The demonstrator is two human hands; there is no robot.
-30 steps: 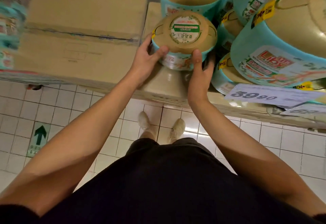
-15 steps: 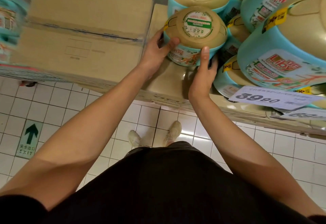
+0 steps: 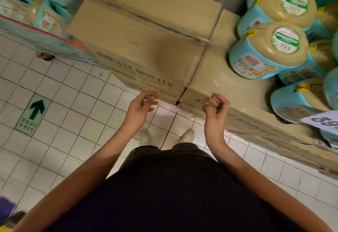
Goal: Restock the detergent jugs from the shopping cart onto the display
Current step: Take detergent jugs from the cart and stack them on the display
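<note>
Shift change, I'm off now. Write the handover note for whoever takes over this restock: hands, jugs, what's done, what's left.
Left hand: empty, fingers loosely curled, in front of the display's front edge.
Right hand: also empty and loosely curled, at the front edge of the cardboard base.
Jugs: the nearest detergent jug sits on the cardboard base, at the left front of the stacked jugs. Neither hand touches it.
Done: that jug is on the display.
Left: the shopping cart is out of view, so the remaining count cannot be told. Probably fetch the next jug.
</note>
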